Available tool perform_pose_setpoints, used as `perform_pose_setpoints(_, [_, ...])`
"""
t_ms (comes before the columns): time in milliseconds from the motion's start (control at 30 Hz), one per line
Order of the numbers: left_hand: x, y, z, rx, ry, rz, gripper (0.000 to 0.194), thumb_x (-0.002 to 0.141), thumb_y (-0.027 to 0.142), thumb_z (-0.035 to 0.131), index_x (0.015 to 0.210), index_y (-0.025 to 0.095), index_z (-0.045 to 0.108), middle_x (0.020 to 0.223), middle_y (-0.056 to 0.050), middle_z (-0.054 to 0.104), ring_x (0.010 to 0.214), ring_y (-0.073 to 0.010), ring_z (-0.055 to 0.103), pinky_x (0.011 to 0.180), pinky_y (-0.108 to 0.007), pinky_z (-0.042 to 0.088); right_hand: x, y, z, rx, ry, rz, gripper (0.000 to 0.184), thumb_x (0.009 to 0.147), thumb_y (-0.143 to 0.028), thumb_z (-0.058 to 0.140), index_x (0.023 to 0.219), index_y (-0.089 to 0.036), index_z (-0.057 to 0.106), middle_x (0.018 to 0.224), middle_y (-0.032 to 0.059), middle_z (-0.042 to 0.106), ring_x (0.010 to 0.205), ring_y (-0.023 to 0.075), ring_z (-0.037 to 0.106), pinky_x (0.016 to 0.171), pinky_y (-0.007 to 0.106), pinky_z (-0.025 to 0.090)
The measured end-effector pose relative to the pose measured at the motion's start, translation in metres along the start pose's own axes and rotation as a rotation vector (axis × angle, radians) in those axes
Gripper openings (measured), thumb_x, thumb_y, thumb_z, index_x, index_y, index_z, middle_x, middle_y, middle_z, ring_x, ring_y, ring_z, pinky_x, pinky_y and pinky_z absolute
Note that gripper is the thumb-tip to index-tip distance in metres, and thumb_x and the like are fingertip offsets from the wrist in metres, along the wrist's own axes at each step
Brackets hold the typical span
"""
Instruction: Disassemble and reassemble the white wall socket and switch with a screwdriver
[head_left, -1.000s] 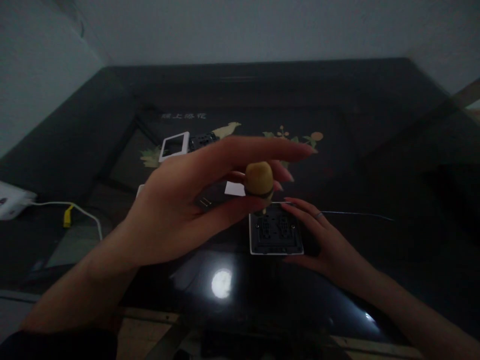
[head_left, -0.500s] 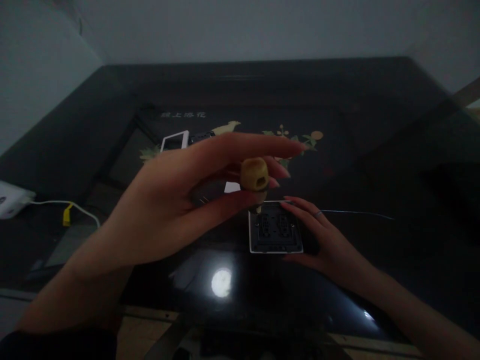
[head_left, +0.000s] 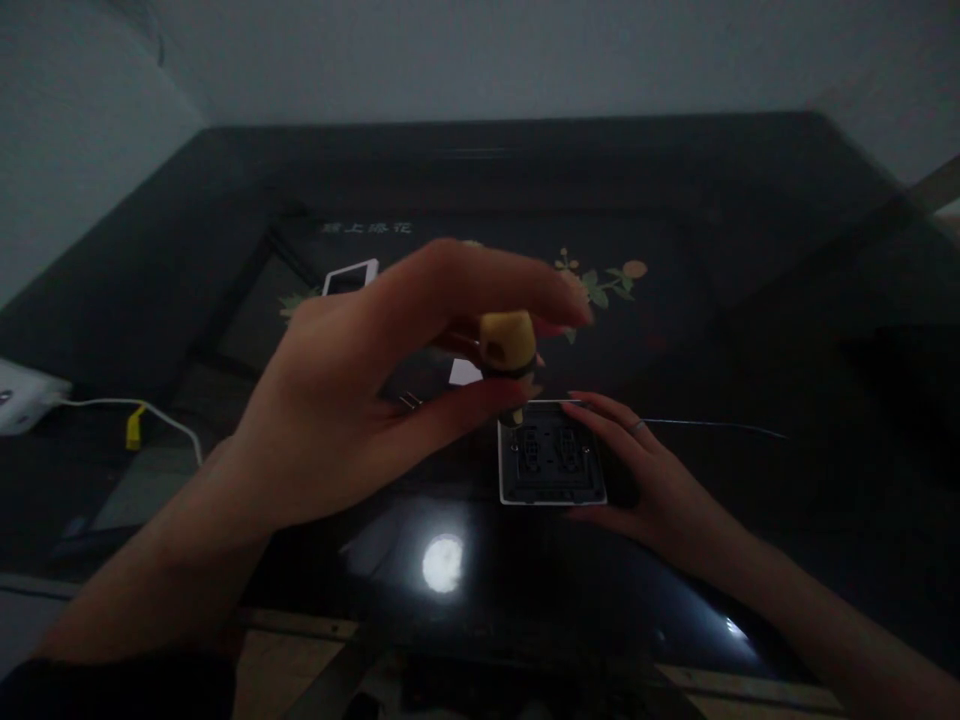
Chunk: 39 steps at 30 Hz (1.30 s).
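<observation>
My left hand point(head_left: 360, 390) is closed on the yellow and black handle of a screwdriver point(head_left: 508, 342), thumb below and fingers above. The handle points up toward me, and its lower end is over the left side of a wall switch plate point(head_left: 551, 480); whether its tip touches a screw I cannot tell. The plate lies with its black back upward and a thin white rim round it. My right hand point(head_left: 637, 470) grips the plate's right side, fingers at the top edge and thumb at the bottom edge. One finger wears a ring.
A white frame point(head_left: 351, 276) stands behind my left hand, beside a small white piece point(head_left: 465, 373). Farther left, a white plug block point(head_left: 26, 398) trails a white cord point(head_left: 161, 418) with a yellow tag point(head_left: 135, 428). All rest on a dark glossy table point(head_left: 480, 180) with printed flowers.
The screwdriver handle has turned in my left hand, and the index finger has curled further around it. My right hand and the switch plate stay where they were.
</observation>
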<state>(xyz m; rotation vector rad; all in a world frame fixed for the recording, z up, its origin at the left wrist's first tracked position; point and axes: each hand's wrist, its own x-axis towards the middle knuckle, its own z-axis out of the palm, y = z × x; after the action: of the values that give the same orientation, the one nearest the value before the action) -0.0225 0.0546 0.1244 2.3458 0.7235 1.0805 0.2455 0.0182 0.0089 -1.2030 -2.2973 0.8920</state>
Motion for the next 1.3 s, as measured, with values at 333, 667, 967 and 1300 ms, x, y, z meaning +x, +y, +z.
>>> perform_pose_setpoints(333, [-0.001, 0.017, -0.010, 0.035, -0.208, -0.169, 0.050, 0.100, 0.014, 0.050, 0.147, 0.027, 0.041, 0.144, 0.002, 0.058, 0.125, -0.0178, 0.062, 0.110, -0.032, 0.051, 0.000, 0.001, -0.001, 0.009, 0.002, -0.006, 0.083, 0.081, -0.027, 0.073, 0.150, -0.038, 0.028, 0.154, 0.0115, 0.036, 0.139, 0.0340, 0.046, 0.109, 0.059, 0.044])
perform_pose_setpoints(667, [-0.002, 0.005, 0.004, 0.058, -0.003, -0.033, 0.035, 0.092, 0.023, 0.067, 0.126, 0.017, 0.060, 0.113, -0.003, 0.071, 0.103, -0.0189, 0.068, 0.089, -0.030, 0.058, 0.000, 0.000, -0.001, -0.001, -0.004, -0.001, 0.083, 0.081, -0.029, 0.074, 0.150, -0.037, 0.028, 0.154, 0.0120, 0.035, 0.140, 0.0328, 0.045, 0.110, 0.056, 0.044])
perform_pose_setpoints(967, [-0.003, 0.008, 0.005, -0.119, 0.097, -0.110, 0.030, 0.085, 0.010, 0.072, 0.112, 0.023, 0.066, 0.108, 0.002, 0.072, 0.099, -0.0178, 0.072, 0.087, -0.030, 0.062, 0.000, 0.002, 0.000, 0.007, -0.002, 0.005, 0.085, 0.079, -0.027, 0.074, 0.151, -0.037, 0.029, 0.154, 0.0111, 0.036, 0.139, 0.0343, 0.045, 0.110, 0.059, 0.043])
perform_pose_setpoints(1300, [0.000, 0.014, -0.002, 0.004, 0.010, -0.055, 0.044, 0.092, 0.010, 0.062, 0.127, 0.036, 0.061, 0.126, 0.006, 0.070, 0.114, -0.0190, 0.068, 0.094, -0.033, 0.059, 0.000, 0.002, 0.001, 0.000, -0.002, 0.002, 0.085, 0.079, -0.027, 0.076, 0.150, -0.036, 0.029, 0.154, 0.0127, 0.035, 0.140, 0.0328, 0.044, 0.111, 0.057, 0.042])
